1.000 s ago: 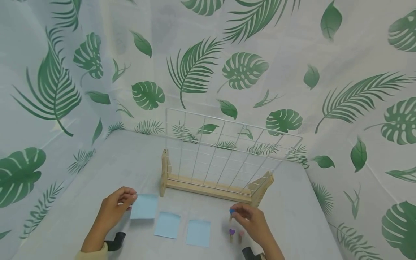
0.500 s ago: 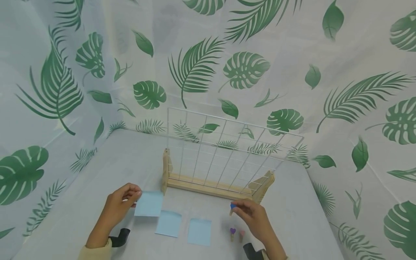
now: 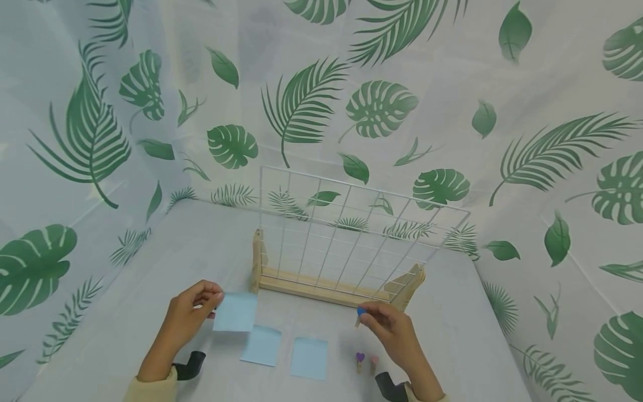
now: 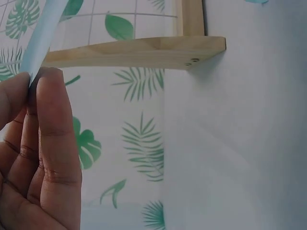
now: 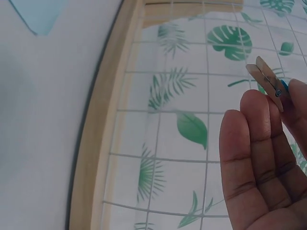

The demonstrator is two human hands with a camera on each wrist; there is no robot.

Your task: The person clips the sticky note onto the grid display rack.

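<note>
My left hand (image 3: pixel 190 314) pinches a light blue sticky note (image 3: pixel 236 311) by its left edge, raised above the table. In the left wrist view the note (image 4: pixel 45 40) appears nearly edge-on between thumb and fingers. A small wooden clothespin (image 5: pixel 266 79) with a blue heart is pinched in my right hand (image 3: pixel 394 330), just in front of the rack's right end. Two more blue sticky notes lie flat, one (image 3: pixel 262 347) partly behind the held one, the other (image 3: pixel 308 358) nearer the middle. Below my right hand lie a purple-heart clothespin (image 3: pixel 359 360) and a pink one (image 3: pixel 374 364).
A white wire grid (image 3: pixel 346 234) stands upright in a wooden base (image 3: pixel 311 289) beyond both hands. White cloth covers the table (image 3: pixel 201 245). Leaf-printed sheeting (image 3: pixel 311 100) hangs behind and at the sides. Black wrist mounts (image 3: pixel 190 365) sit near the sleeves.
My left hand has carried the sticky note slightly right and up, so it now overlaps the neighbouring note. My right hand has lifted the blue-heart clothespin a little toward the rack.
</note>
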